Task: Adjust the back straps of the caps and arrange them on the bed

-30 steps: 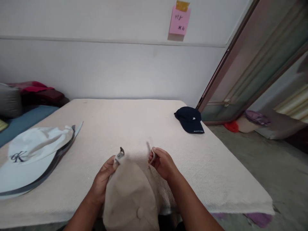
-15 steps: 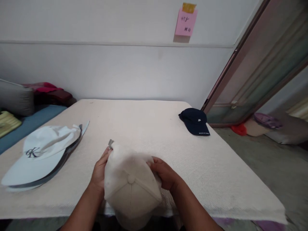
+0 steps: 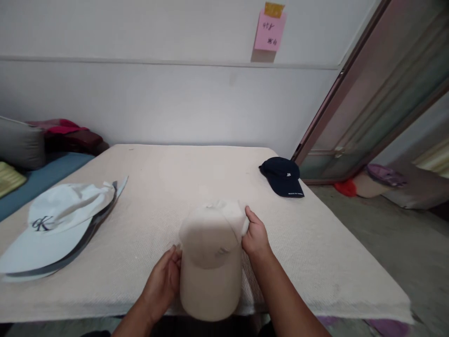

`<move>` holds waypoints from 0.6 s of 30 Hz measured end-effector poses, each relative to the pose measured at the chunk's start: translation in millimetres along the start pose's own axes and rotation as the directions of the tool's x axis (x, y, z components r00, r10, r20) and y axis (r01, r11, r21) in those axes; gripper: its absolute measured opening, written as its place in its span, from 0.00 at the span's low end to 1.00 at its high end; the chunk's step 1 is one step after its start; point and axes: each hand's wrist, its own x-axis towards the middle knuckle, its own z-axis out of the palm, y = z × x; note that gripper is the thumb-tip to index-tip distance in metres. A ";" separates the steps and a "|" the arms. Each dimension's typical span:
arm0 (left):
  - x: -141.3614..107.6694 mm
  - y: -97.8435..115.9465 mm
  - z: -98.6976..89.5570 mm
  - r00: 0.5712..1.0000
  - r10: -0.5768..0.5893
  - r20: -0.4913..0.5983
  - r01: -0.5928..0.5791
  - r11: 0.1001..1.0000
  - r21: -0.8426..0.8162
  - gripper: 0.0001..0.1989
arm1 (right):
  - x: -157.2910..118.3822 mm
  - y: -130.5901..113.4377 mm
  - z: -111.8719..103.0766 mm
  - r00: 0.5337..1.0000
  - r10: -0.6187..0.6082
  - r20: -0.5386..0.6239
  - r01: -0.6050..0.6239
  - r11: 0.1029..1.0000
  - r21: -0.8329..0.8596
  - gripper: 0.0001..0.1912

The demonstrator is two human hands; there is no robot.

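Observation:
A cream cap [image 3: 210, 243] is held at the table's near edge, its brim pointing toward me and a small dark mark on its front. My left hand [image 3: 167, 276] grips its left side near the base of the brim. On the right side of the crown, the fingers of my right hand [image 3: 255, 232] are closed on the cap, thumb uppermost. The back of the cap faces away from me.
White and dark caps [image 3: 63, 229] lie stacked at the left of the cloth-covered table [image 3: 189, 173]. A navy cap [image 3: 282, 175] rests at the back right. A pink note [image 3: 270, 32] hangs on the wall; a cushion [image 3: 21, 142] is at far left.
The cream cap has turned, so its front and brim now show instead of its top. My left hand has moved down and right; my right hand has moved up and right along the cap.

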 end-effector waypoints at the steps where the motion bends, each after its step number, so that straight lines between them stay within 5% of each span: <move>1: -3.3 -5.6 -1.3 0.999 -0.034 -0.012 0.034 0.999 -0.006 0.13 | 1.6 -0.7 -0.3 1.000 0.024 -0.011 -0.024 0.999 0.028 0.14; 6: -9.2 -30.6 -8.2 0.993 -0.017 -0.120 0.000 0.990 -0.142 0.14 | 3.6 1.5 5.8 0.992 0.078 -0.103 -0.063 0.988 0.143 0.12; 10: -0.8 -25.2 -8.5 0.955 0.043 -0.292 -0.100 0.978 -0.181 0.16 | 2.0 9.1 14.3 0.992 0.053 -0.114 -0.041 0.993 0.111 0.11; 14: 6.6 22.9 -7.0 0.912 0.249 -0.325 -0.276 0.960 -0.038 0.07 | -1.0 18.0 19.2 0.984 0.128 -0.125 -0.122 0.991 0.056 0.08; 18: 3.3 105.1 -11.8 0.820 0.509 -0.263 -0.508 0.858 0.075 0.04 | -3.6 26.3 19.8 0.968 0.239 -0.078 -0.240 0.971 -0.012 0.10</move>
